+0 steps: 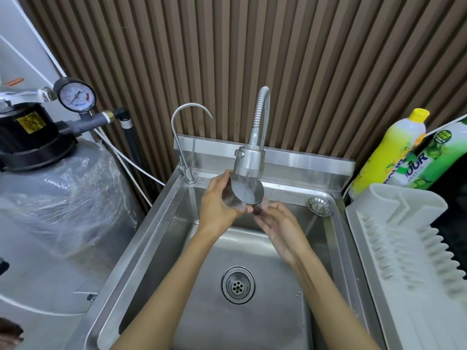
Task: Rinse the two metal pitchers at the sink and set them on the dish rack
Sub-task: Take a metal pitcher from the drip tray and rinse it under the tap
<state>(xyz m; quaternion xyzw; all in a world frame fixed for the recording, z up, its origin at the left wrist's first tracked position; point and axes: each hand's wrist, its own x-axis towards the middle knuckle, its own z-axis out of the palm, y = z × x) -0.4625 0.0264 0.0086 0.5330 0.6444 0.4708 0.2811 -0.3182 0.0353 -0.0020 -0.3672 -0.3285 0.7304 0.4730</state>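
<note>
A small metal pitcher (246,190) is held tilted right under the spray head (249,160) of the flexible faucet, with water running into its open mouth. My left hand (218,207) wraps around the pitcher's body from the left. My right hand (275,222) holds it from below and to the right, fingertips at its base. Both hands are over the steel sink (161,223). The white dish rack (404,248) lies to the right of the sink with nothing on it. A second pitcher is not in view.
A thin gooseneck tap (180,137) stands at the sink's back left corner. A loose strainer (319,205) lies on the back right rim. Two dish soap bottles (389,152) stand behind the rack. A grey filter tank (55,193) with a pressure gauge (75,96) is at left.
</note>
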